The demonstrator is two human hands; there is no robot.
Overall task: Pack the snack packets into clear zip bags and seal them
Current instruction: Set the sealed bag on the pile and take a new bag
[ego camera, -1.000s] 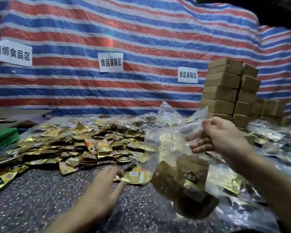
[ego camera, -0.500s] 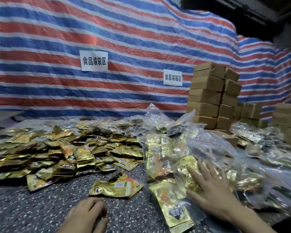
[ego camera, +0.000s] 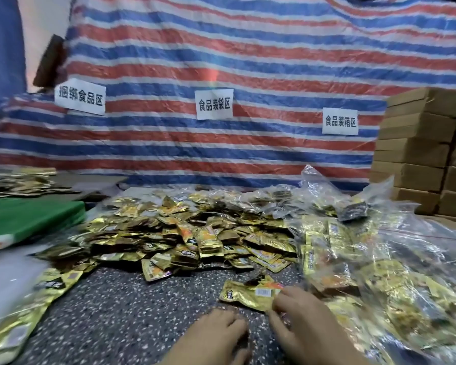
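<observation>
A big heap of loose gold snack packets (ego camera: 190, 233) covers the middle of the speckled dark table (ego camera: 132, 306). One gold packet (ego camera: 248, 295) lies apart, near the front. My right hand (ego camera: 306, 330) lies palm down with its fingertips touching that packet's near right edge. My left hand (ego camera: 216, 335) rests palm down on the table just left of it, holding nothing. Clear zip bags (ego camera: 374, 272) stuffed with gold packets are piled on the right, beside my right hand.
Stacked brown cardboard boxes (ego camera: 419, 154) stand at the back right. A green slab (ego camera: 24, 219) lies at the left, with more bagged gold packets (ego camera: 37, 296) in front of it. A striped tarp (ego camera: 248, 61) with white paper signs forms the back wall.
My right hand has set the filled zip bag down on the right pile, left it, and come to the single loose packet. My left hand stays low on the table.
</observation>
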